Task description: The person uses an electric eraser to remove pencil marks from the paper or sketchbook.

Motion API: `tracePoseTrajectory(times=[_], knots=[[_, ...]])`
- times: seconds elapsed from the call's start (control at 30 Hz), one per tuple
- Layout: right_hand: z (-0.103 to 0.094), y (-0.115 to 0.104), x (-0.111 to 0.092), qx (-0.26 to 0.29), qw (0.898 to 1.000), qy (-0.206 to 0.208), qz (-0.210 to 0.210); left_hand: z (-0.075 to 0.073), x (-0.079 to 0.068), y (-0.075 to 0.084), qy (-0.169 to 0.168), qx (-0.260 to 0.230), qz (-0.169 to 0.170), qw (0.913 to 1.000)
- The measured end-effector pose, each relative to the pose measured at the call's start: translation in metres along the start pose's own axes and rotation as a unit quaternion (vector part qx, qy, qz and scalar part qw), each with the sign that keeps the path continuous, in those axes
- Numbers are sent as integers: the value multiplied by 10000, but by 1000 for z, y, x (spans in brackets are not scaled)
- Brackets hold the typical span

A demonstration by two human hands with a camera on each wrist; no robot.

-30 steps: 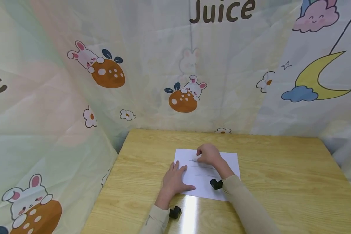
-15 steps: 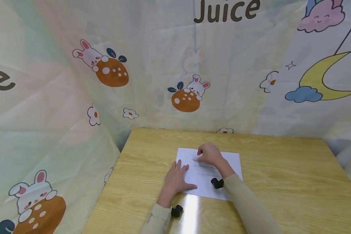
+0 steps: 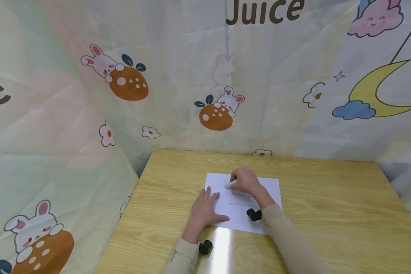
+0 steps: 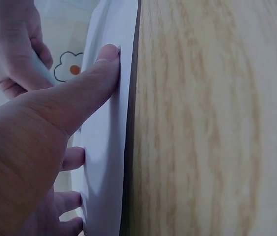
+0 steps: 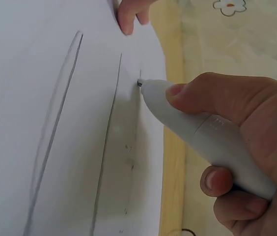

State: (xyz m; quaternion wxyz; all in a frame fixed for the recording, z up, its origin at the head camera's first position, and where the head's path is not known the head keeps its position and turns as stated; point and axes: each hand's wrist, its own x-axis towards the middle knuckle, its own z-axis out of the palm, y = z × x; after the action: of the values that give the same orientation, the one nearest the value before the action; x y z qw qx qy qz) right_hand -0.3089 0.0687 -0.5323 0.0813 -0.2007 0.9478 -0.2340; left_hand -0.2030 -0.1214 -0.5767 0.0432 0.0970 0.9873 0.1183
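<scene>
A white sheet of paper [image 3: 238, 220] lies on the wooden table with several pencil lines across it. My left hand [image 3: 204, 209] is spread flat over its left side, thumb [image 4: 96, 73] near the front edge in the left wrist view. Toward the back of the sheet, my right hand [image 3: 245, 181] grips a thick white electric eraser [image 5: 202, 132]. In the right wrist view its small dark tip [image 5: 139, 83] meets the line nearest the back edge. That line looks faint and smudged, with dark crumbs [image 5: 131, 167] along it; a darker line [image 5: 107, 130] runs beside it.
The wooden table [image 3: 328, 213] extends on both sides of the sheet. Behind it hangs a printed cloth [image 3: 171, 87] with rabbits, oranges and a moon; more cloth hangs at the left. Black wrist cameras [image 3: 205, 247] sit on both sleeves.
The head view shifts slightly right, then back a little. Both hands keep nearly the same places on the paper, the electric eraser still at the back line.
</scene>
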Motion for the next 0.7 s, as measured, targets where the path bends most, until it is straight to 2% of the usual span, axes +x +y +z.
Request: tracePoseTrajectory(times=[0.1, 0.27, 0.43, 0.7], knots=[[0, 0, 0, 51, 9999, 41, 111, -1, 0, 0, 29, 28, -7, 10000], [1, -1, 1, 116, 9997, 87, -184, -2, 0, 0, 39, 16, 7, 10000], [1, 0, -3, 162, 9999, 60, -2, -1, 0, -1, 49, 95, 34, 9999], [5, -9, 1, 74, 9998, 136, -121, 0, 0, -1, 51, 61, 60, 10000]])
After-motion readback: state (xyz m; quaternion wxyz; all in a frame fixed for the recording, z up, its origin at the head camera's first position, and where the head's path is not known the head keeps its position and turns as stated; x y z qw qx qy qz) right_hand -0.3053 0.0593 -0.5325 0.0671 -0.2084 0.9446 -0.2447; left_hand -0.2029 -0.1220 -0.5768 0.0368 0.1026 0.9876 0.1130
